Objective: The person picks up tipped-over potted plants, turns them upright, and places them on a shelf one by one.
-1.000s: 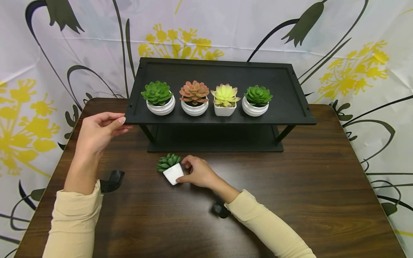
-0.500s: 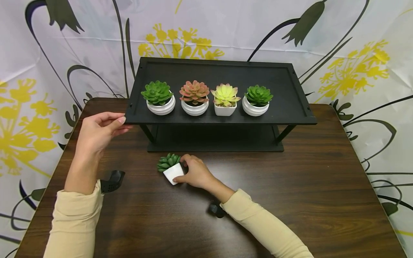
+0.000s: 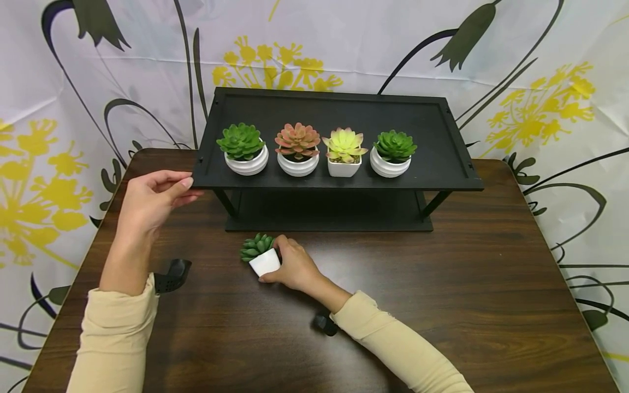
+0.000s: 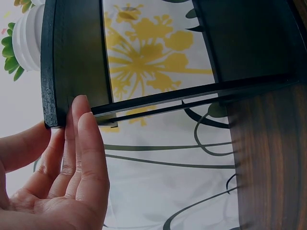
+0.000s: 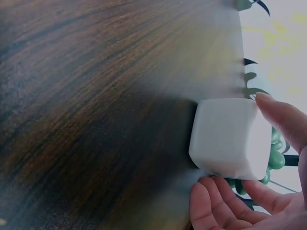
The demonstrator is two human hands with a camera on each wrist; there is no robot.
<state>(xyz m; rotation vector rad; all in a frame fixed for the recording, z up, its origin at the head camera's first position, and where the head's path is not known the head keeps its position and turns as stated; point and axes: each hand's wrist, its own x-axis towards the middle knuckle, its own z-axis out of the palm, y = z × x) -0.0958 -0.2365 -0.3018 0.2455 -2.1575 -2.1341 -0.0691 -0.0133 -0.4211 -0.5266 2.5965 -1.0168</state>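
My left hand (image 3: 149, 203) pinches the front left corner of a black two-tier shelf (image 3: 339, 112), thumb on top and fingertips underneath. The left wrist view shows the fingers against the shelf's edge (image 4: 49, 81). On the wooden table, a dark green succulent in a square white pot (image 3: 265, 263) lies tipped, its leaves pointing to the back left. My right hand (image 3: 296, 267) grips the pot between thumb and fingers. In the right wrist view the white pot (image 5: 225, 139) fills the space between them, its leaves mostly hidden behind it.
Along the shelf's top stand a green succulent (image 3: 241, 143), a reddish one (image 3: 297, 143), a yellow one (image 3: 344, 146) and another green one (image 3: 395, 147), all in white pots. The lower tier (image 3: 329, 213) sits beneath. A flowered cloth (image 3: 373, 43) hangs behind the table (image 3: 472, 305).
My right hand has moved slightly left and its thumb and fingers have closed in around the white pot. The left hand stays at the shelf corner.
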